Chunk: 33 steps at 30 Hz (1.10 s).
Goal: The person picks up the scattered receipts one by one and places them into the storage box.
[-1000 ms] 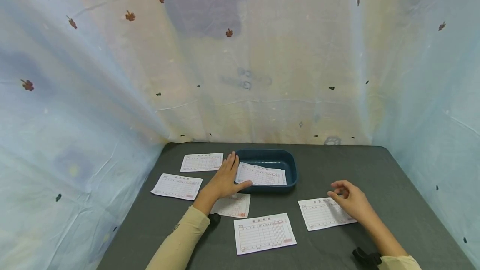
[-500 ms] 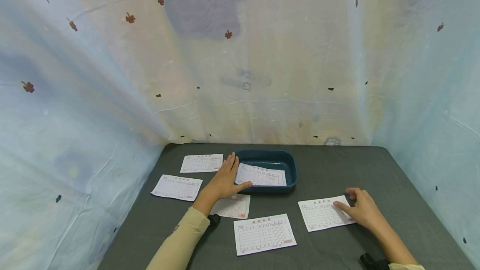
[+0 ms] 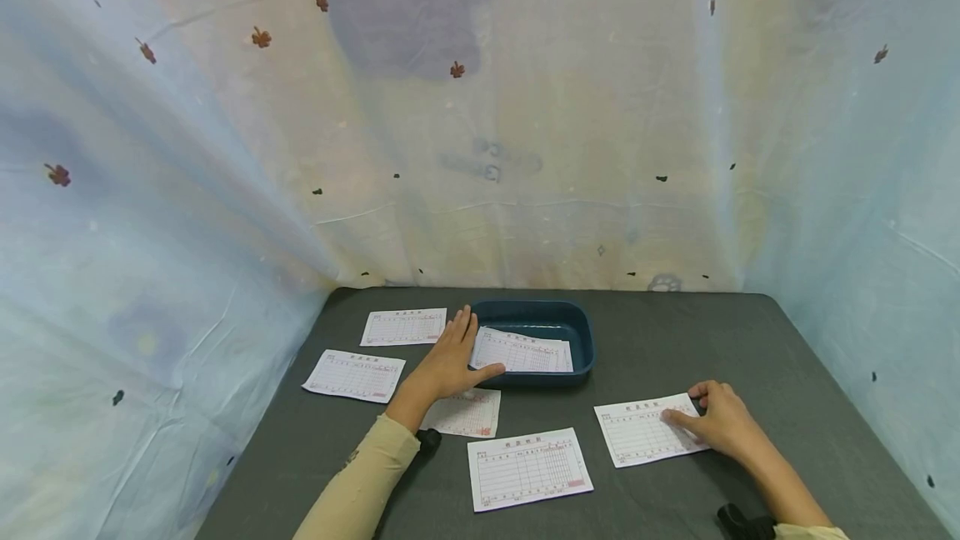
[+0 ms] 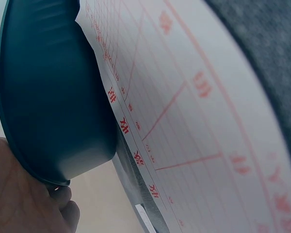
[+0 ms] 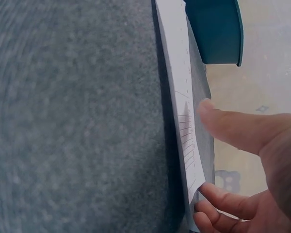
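My left hand (image 3: 444, 359) rests along the left side of a dark teal tray (image 3: 583, 348), fingers straight and thumb spread along its front. Inside the tray lie several white receipt pads (image 3: 517, 350) with printed grids. At the right, my right hand (image 3: 723, 423) pinches the right end of another receipt pad (image 3: 645, 432), thumb over its top and fingers at its far right edge. In the right wrist view, the fingers (image 5: 228, 200) touch the pad's corner, which bends up slightly. A receipt sheet with red print (image 3: 468, 412) lies partly under my left wrist.
Two more receipt pads, one at the back left (image 3: 403, 327) and one at the left (image 3: 354, 375), lie on the dark grey table (image 3: 675, 332). Another pad (image 3: 529, 470) is at the front middle. A patterned curtain (image 3: 525, 107) hangs behind and at both sides.
My right hand has moved right and down onto the pad's right end and taken hold of it. That pad has shifted slightly toward the front left. The left hand stays put.
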### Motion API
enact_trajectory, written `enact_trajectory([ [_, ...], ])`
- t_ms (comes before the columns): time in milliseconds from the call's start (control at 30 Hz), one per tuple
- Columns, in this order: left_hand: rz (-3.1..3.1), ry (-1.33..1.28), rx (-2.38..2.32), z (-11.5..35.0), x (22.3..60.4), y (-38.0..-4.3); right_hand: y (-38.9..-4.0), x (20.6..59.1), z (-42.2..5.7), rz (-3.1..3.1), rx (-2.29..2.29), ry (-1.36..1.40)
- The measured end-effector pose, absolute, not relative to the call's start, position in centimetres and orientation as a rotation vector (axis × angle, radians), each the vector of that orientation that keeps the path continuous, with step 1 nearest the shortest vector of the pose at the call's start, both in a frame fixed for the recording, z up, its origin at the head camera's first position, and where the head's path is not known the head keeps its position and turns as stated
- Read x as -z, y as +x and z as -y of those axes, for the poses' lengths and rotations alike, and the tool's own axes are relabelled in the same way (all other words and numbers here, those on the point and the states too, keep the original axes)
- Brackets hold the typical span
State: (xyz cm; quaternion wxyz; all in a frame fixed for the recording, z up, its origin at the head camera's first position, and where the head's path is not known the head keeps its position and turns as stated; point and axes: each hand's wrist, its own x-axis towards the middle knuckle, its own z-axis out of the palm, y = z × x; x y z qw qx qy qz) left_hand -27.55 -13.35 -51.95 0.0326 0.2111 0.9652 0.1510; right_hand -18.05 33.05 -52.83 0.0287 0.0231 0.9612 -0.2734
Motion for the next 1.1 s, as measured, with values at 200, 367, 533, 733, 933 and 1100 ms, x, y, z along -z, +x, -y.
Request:
enact_trajectory([
  [200, -2.968, 0.645, -0.461, 13.30, 51.96, -27.58, -17.92, 52.96, -32.85, -2.968, 0.830, 0.062],
  [367, -2.970, 0.654, -0.471, 13.30, 51.95, -27.55, -17.90, 53.03, -32.76, -2.969, 0.814, 0.070],
  [533, -2.971, 0.652, -0.484, 13.31, 51.83, -27.51, -17.88, 53.03, -32.77, -2.977, 0.826, 0.067],
  [733, -2.962, 0.648, -0.502, 13.32, 51.78, -27.44, -17.75, 53.09, -32.76, -2.982, 0.896, 0.016],
  [933, -2.974, 0.660, -0.492, 13.34, 51.92, -27.49, -17.76, 53.46, -33.05, -3.012, 0.973, -0.049],
  [1100, -2.974, 0.658, -0.501, 13.33, 52.01, -27.57, -17.68, 53.65, -33.37, -3.013, 1.025, -0.068],
])
